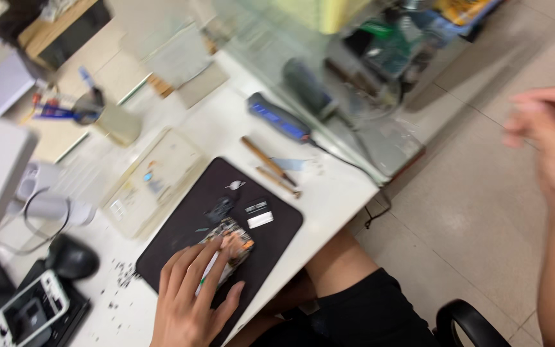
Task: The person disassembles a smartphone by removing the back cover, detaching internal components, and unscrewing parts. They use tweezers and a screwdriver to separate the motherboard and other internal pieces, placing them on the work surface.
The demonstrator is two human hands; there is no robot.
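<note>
While the left hand [191, 302] lies flat with fingers spread over an opened phone [229, 247] on the dark mat [181, 241], the right hand [550, 138] is up off to the side, too blurred to tell its grip. Looks mid-teardown: 2 small parts [258, 214] already sit loose on the mat, with tools [271, 164] just beyond.

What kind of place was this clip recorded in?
Most likely a phone repair bench. The left hand presses an opened phone on a black work mat, small hand tools lie beside it, and another stripped phone sits at the table's corner.
</note>
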